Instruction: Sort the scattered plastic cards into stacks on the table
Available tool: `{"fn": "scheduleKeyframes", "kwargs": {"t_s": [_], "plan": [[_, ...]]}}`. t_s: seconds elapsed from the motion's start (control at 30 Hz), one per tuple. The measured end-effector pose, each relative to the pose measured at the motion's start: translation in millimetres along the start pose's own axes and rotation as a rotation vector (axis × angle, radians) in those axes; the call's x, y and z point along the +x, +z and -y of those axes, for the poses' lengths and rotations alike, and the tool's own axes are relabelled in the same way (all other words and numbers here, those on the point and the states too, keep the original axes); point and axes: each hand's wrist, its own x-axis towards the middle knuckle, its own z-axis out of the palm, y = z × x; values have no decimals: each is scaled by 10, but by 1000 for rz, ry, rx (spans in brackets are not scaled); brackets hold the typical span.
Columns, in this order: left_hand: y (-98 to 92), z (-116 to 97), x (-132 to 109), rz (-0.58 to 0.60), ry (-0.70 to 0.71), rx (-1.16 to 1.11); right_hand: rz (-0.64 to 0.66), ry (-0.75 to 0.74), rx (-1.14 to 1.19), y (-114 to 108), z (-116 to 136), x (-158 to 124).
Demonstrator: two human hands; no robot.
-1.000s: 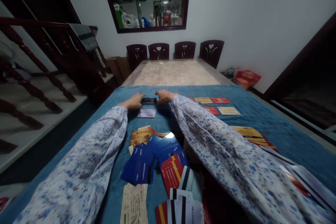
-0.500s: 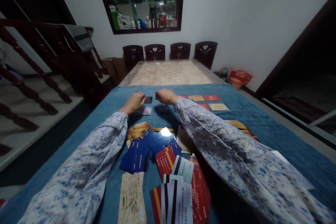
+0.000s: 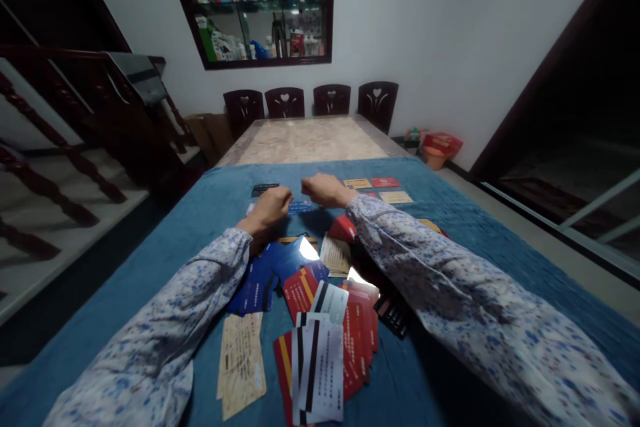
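Note:
My left hand [image 3: 271, 208] hovers over the blue cloth [image 3: 175, 233] with its fingers curled in; I cannot see whether anything is in them. My right hand [image 3: 324, 189] is curled too, knuckles up, a little farther out. A blue card [image 3: 301, 207] lies flat between the two hands, close to my left fingertips. A black card [image 3: 265, 189] lies on the cloth just beyond my left hand, apart from it. Near me is a loose heap of cards: dark blue ones [image 3: 260, 273], red ones [image 3: 357, 337] and white ones with black stripes [image 3: 320, 363].
Yellow and red cards [image 3: 377, 188] lie in rows right of my right hand. A beige card [image 3: 241, 363] sits at the near left. Beyond the cloth is the bare marble tabletop [image 3: 305, 140], then several dark chairs [image 3: 310, 100] and a wall cabinet [image 3: 255, 3]. A stair railing [image 3: 60, 140] runs on the left.
Both hands have let go of the black card, which now lies flat on the cloth, and have drawn back toward me. The view has shifted left and down.

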Motion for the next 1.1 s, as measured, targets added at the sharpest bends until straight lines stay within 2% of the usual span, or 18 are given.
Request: {"fn": "scheduleKeyframes", "kwargs": {"t_s": [0.4, 0.67, 0.87, 1.1], "plan": [[99, -574, 7, 11, 133, -139, -96, 45, -56, 47, -320, -560], [123, -961, 44, 43, 209, -179, -59, 149, -56, 66, -497, -990], [215, -1111, 90, 32, 272, -200, -71, 237, -58, 177, -717, -1204], [330, -1197, 176, 60, 315, -225, -132, 251, -35, 320, -883, -1319]]}}
